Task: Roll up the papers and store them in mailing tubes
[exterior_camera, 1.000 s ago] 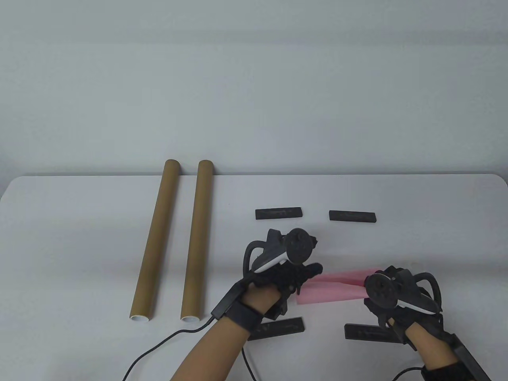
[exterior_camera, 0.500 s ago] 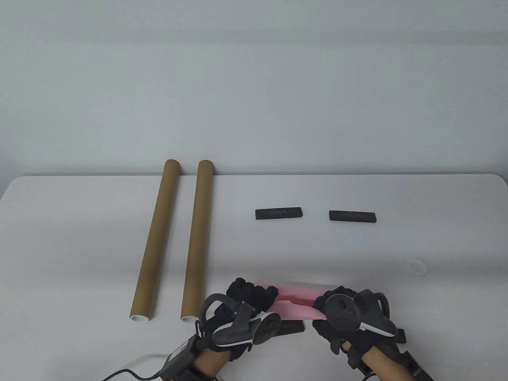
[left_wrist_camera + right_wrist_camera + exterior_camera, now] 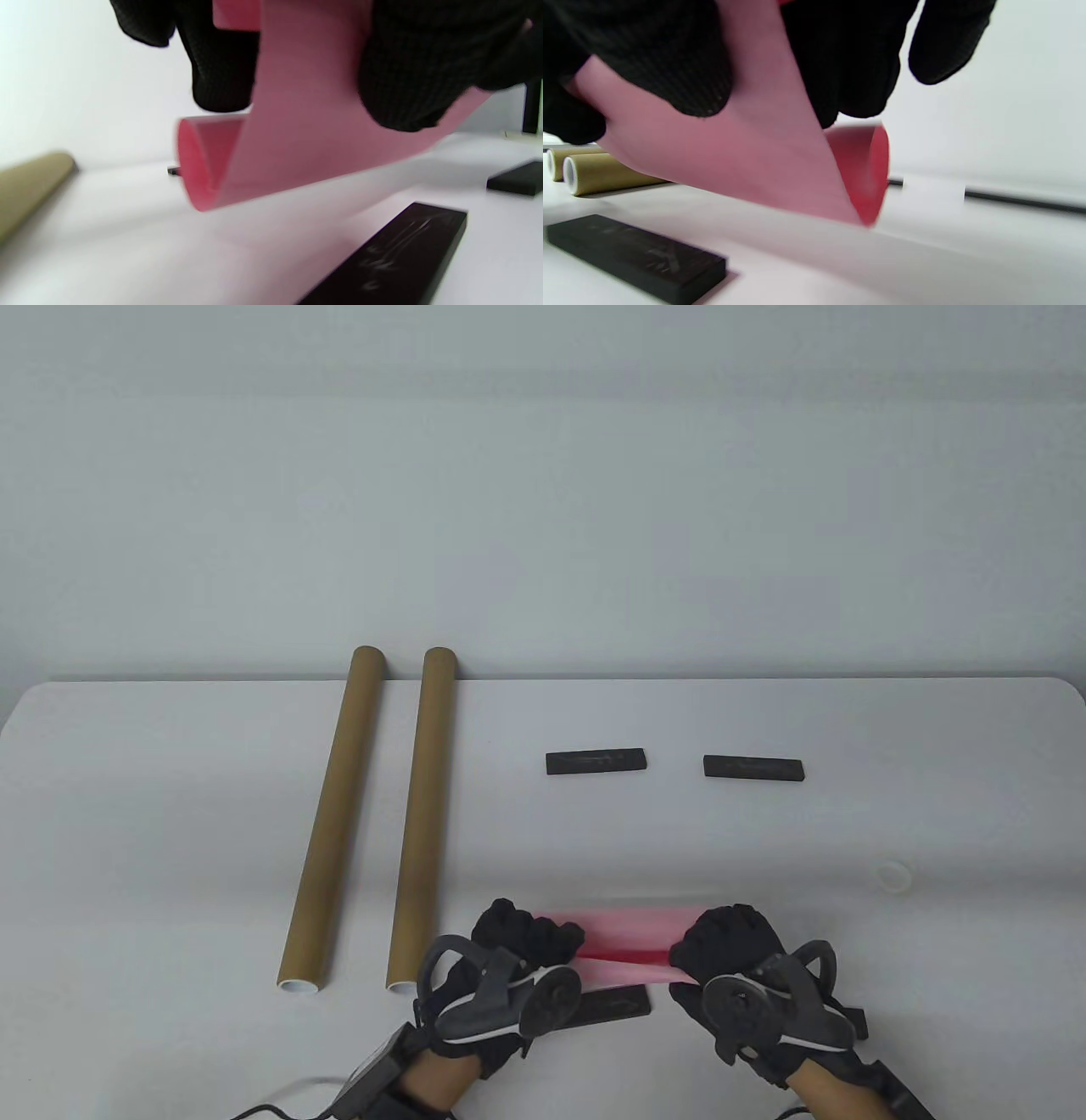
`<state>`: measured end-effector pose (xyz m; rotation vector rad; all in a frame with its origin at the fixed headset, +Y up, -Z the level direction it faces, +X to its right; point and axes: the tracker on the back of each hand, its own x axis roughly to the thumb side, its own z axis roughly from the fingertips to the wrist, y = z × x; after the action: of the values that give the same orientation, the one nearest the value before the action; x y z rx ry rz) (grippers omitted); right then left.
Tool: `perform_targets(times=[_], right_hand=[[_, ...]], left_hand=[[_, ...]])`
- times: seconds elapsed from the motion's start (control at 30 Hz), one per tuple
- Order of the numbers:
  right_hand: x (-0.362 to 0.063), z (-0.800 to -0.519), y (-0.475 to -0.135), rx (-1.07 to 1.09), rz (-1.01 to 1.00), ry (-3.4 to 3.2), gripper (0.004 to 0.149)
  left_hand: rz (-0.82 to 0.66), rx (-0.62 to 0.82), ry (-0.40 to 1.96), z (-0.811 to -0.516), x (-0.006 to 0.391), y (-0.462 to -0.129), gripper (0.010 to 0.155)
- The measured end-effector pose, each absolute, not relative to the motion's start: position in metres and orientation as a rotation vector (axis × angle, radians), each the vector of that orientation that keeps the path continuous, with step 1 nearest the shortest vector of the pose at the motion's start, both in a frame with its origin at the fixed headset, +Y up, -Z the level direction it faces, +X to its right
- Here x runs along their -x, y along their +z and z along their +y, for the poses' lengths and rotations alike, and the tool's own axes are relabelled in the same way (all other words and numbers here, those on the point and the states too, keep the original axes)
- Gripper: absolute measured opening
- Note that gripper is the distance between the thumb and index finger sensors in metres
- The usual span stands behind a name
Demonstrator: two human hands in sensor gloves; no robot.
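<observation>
Pink paper [image 3: 632, 942], loosely rolled, apparently above the table, gripped by left hand [image 3: 517, 954] and right hand [image 3: 730, 954]

Two flat black bars [image 3: 596, 761] and [image 3: 753, 768] lying side by side, well apart, toward the back of the white counter [image 3: 170, 814]. A third black bar [image 3: 618, 1004] near the front edge, partly covered. A small white ring [image 3: 893, 875] at far right. A plain pale wall [image 3: 543, 475] behind.

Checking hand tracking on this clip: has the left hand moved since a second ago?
Yes. The left hand has come toward the near table edge, away from the black bar it was close to, gripping the pink paper.
</observation>
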<state>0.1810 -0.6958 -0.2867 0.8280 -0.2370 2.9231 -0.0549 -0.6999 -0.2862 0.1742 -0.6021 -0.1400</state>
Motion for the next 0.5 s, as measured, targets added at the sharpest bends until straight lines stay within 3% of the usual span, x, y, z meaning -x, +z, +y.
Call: perform_targets(times=[0.1, 0.23, 0.37, 0.43, 0.5], right_hand=[[-0.187, -0.696, -0.291, -0.796, -0.105, 2.79, 0.037], [-0.189, -0.698, -0.293, -0.778, -0.018, 2.714, 0.038], [-0.186, -0.691, -0.281, -0.858, -0.396, 2.9, 0.076], [-0.182, -0.689, -0.274, -0.923, -0.58, 2.98, 0.081], [-0.177, -0.69, -0.27, -0.942, -0.597, 2.987, 0.076]], left_hand=[[-0.659, -0.233, -0.181, -0.698, 0.049, -0.28, 0.088], [-0.634, -0.248, -0.202, -0.696, 0.045, -0.282, 0.068], [-0.539, -0.044, 0.039, -0.702, 0.058, -0.296, 0.047], [-0.493, 0.086, 0.22, -0.707, 0.064, -0.301, 0.044], [-0.472, 0.147, 0.309, -0.709, 0.066, -0.304, 0.043]])
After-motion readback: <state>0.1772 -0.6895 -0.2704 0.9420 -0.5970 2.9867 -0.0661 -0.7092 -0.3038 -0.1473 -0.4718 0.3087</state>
